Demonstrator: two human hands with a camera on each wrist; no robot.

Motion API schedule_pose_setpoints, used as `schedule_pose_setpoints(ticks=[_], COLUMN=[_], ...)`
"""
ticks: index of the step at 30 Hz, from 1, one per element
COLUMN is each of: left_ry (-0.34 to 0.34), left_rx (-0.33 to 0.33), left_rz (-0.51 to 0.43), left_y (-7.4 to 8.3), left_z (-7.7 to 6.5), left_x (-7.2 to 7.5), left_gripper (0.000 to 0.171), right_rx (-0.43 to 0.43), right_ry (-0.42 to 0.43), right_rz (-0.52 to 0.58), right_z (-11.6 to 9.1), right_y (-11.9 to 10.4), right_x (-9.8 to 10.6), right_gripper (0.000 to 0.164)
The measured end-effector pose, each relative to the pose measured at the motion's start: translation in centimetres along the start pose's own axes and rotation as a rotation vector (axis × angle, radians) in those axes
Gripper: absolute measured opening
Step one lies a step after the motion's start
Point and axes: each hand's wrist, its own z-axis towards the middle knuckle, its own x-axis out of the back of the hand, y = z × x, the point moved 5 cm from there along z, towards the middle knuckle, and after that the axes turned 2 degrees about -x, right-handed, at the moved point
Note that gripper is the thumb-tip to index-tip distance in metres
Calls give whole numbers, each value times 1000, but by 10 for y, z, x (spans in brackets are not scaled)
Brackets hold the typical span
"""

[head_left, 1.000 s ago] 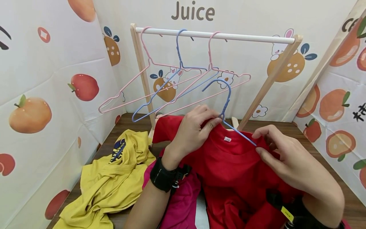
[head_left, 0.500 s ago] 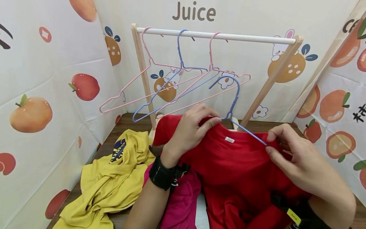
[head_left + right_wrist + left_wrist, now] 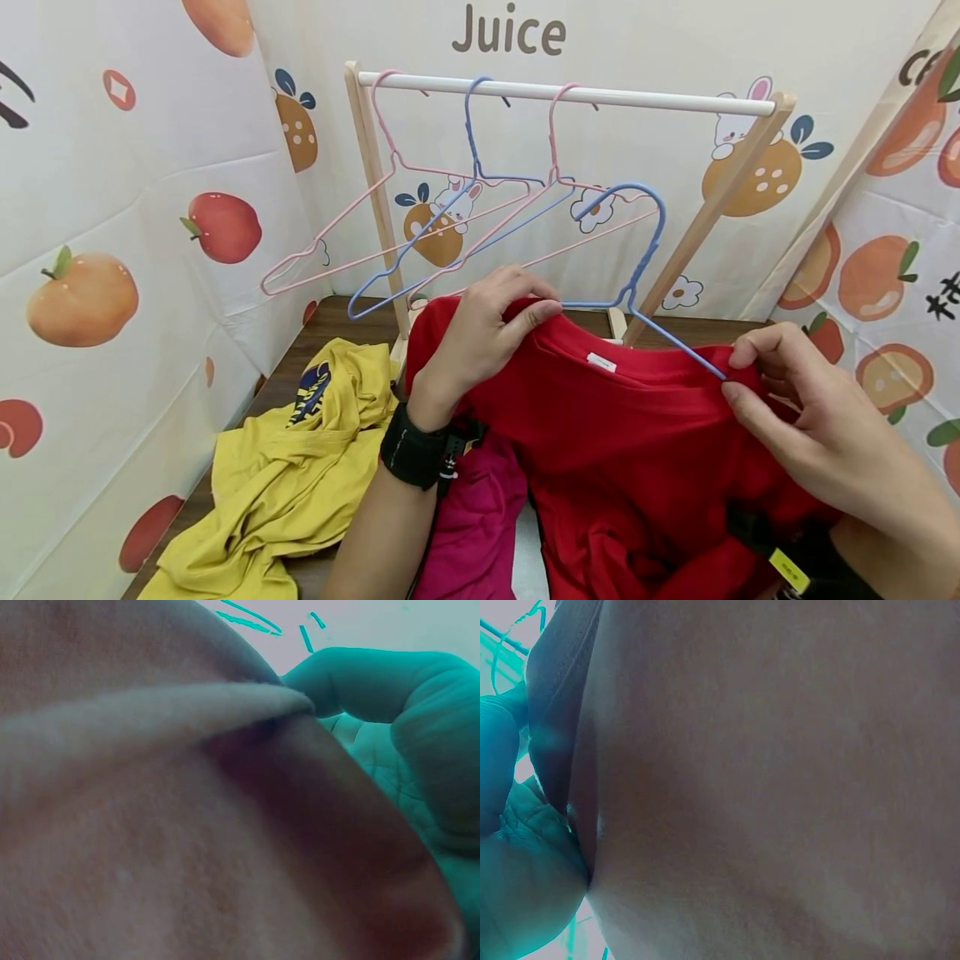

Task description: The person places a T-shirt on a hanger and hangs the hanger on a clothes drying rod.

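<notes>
A red T-shirt [image 3: 630, 433] with a white neck label is held up by both hands in the head view. My left hand [image 3: 491, 321] pinches its collar at the left shoulder between thumb and fingers. At the other shoulder my right hand [image 3: 802, 400] pinches the cloth together with the arm of a blue hanger [image 3: 675, 337]. The hanger's hook stands above the collar, and its lower part is hidden inside the shirt. In both wrist views cloth fills most of the picture, with the left fingers [image 3: 532, 855] and right fingers [image 3: 367, 682] at its edge.
Behind stands a small rack with a white rail [image 3: 675, 102], carrying two pink hangers [image 3: 322, 231] and a blue hanger [image 3: 427, 229]. A yellow shirt [image 3: 300, 467] lies crumpled on the table's left, and a magenta garment [image 3: 480, 525] lies under my left forearm. Fruit-printed cloth walls surround the table.
The blue hanger has shifted right along the collar with my right hand, and its left arm now shows beside the left hand. My left hand has moved slightly left, so the collar is spread wider.
</notes>
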Motion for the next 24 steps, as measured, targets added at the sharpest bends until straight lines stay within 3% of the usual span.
schedule_pose_setpoints(ticks=[9,17,24], left_ry=[-62,-54,-5], left_rx=[30,23,32], left_rz=[113,180,160], left_y=[-7,-9,-8], left_z=[-1,-4,-4], left_x=[3,9,13], left_gripper=[15,17,15], right_rx=[-19,-22,-46], right_ry=[4,-24,-36], right_rz=[-37,-46,-67], right_z=[-3,-5,-7], right_y=[4,7,9], right_x=[1,0,3], right_gripper=[41,42,63])
